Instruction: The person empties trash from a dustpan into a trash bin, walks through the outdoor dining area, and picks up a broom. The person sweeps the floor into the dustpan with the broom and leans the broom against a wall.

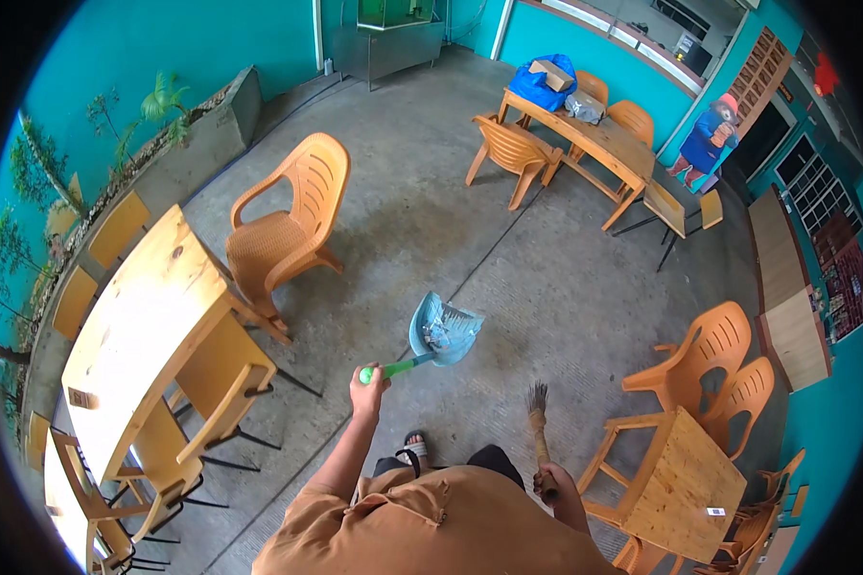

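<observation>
The left hand [371,381] is wrapped round the green handle [400,368] of the blue dustpan [419,324], over the floor [585,287] — it seems light and stiff, better held there and level, because litter [436,333] lies loose inside. To the right of the dustpan, the right hand [559,484] is closed on a short broom [539,426], probably light, with springy bristles [537,395] — left of the dustpan stands an orange chair [268,241]

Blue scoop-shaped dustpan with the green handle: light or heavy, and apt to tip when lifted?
The blue, apparently plastic dustpan looks thin, so probably light and fairly stiff. With the left hand gripping the far end of its green handle, it may twist or dip. The loose pale litter inside could slide out if tilted.
</observation>
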### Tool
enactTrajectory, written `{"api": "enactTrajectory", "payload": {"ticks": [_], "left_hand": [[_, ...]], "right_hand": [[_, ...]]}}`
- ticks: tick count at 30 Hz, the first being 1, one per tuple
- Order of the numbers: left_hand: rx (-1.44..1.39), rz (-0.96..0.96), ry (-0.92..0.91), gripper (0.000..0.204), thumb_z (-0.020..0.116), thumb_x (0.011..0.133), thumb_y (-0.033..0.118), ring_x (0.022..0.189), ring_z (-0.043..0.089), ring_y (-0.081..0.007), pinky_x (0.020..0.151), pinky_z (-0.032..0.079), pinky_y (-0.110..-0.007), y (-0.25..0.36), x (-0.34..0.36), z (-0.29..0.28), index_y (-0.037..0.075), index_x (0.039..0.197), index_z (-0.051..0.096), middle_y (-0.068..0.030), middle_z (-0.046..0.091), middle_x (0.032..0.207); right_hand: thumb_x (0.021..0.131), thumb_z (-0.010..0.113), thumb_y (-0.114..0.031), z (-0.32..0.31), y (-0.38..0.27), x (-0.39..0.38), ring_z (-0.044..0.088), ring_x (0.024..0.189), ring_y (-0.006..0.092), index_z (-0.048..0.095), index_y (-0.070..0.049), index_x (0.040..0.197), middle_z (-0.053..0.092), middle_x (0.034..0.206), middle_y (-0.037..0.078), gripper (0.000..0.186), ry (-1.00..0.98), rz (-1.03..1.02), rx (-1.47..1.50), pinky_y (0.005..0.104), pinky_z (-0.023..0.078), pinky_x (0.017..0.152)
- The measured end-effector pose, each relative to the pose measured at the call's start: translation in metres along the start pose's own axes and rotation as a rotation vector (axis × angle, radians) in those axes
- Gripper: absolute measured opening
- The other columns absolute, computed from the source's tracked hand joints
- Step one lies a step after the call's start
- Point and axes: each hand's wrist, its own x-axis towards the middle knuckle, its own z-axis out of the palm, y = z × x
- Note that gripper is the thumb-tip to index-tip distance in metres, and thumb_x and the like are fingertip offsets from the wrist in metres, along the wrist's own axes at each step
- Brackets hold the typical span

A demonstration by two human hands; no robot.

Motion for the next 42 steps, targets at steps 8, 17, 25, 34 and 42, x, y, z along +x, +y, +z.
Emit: {"api": "enactTrajectory", "payload": {"ticks": [8,17,25,34,42], "left_hand": [[-0.001,0.045,0.052,0.028,0.064,0.087,0.014,0.075,0.067,-0.0183,0.067,0.057,-0.028,0.053,0.107,0.053,-0.003,0.109,0.059,-0.0107,0.064,0.089],[0.033,0.050,0.204,0.024,0.063,0.090,0.015,0.088,0.065,-0.0214,0.073,0.061,-0.035,0.115,0.240,0.155,-0.001,0.107,0.060,-0.0113,0.059,0.100],[0.052,0.163,0.300,0.025,0.066,0.089,0.014,0.079,0.062,-0.0161,0.066,0.056,-0.028,0.179,0.350,0.248,-0.001,0.109,0.060,-0.0088,0.059,0.092],[-0.093,0.186,0.322,0.026,0.066,0.088,0.013,0.083,0.061,-0.0168,0.070,0.056,-0.029,0.188,0.529,0.309,0.000,0.110,0.061,-0.0088,0.061,0.095],[-0.131,0.118,0.301,0.023,0.066,0.087,0.012,0.079,0.060,-0.0149,0.065,0.055,-0.027,0.229,0.729,0.386,0.000,0.106,0.060,-0.0082,0.060,0.092]], "right_hand": [[0.084,0.063,-0.019,0.122,-0.133,0.073,0.059,0.057,0.0208,0.056,-0.003,0.089,0.059,0.071,0.009,0.018,0.059,-0.131,-0.387,0.0350,0.049,0.050],[0.085,0.062,-0.015,0.282,-0.331,0.204,0.056,0.051,0.0158,0.054,-0.008,0.077,0.056,0.064,0.003,0.013,-0.185,-0.159,-0.609,0.0317,0.047,0.047],[0.084,0.066,-0.016,0.438,-0.520,0.230,0.059,0.053,0.0172,0.056,-0.003,0.087,0.059,0.070,0.006,0.017,-0.223,-0.245,-0.762,0.0313,0.050,0.049],[0.086,0.066,-0.013,0.551,-0.628,0.290,0.058,0.052,0.0148,0.054,-0.005,0.093,0.058,0.070,0.005,0.016,-0.305,-0.371,-0.776,0.0292,0.048,0.048],[0.087,0.065,-0.013,0.696,-0.723,0.322,0.059,0.057,0.0148,0.054,-0.003,0.096,0.058,0.074,0.005,0.018,-0.275,-0.329,-0.769,0.0296,0.050,0.054]]}}
